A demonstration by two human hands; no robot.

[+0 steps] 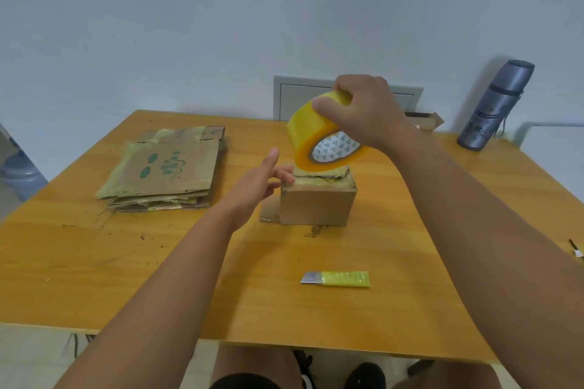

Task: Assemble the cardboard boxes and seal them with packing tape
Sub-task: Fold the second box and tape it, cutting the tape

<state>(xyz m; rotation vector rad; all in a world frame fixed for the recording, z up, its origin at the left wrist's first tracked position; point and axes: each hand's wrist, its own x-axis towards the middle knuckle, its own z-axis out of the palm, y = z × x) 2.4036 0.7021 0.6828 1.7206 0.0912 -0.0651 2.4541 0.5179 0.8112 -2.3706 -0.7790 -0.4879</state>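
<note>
Small brown box (317,204) — top flaps ragged, smeared with yellowed tape.

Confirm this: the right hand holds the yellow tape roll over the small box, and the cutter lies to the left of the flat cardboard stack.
Not quite. The head view shows the cutter near the table's front edge, right of the flat cardboard stack. The right hand does hold the tape roll over the small box.

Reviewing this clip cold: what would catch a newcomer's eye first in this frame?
The big yellow tape roll, gripped from above by the right hand, sits at mid-table on top of a small cardboard box. The left hand touches the box's top left edge. A stack of flattened boxes lies to the left, and a yellow utility knife lies nearer the person.
</note>
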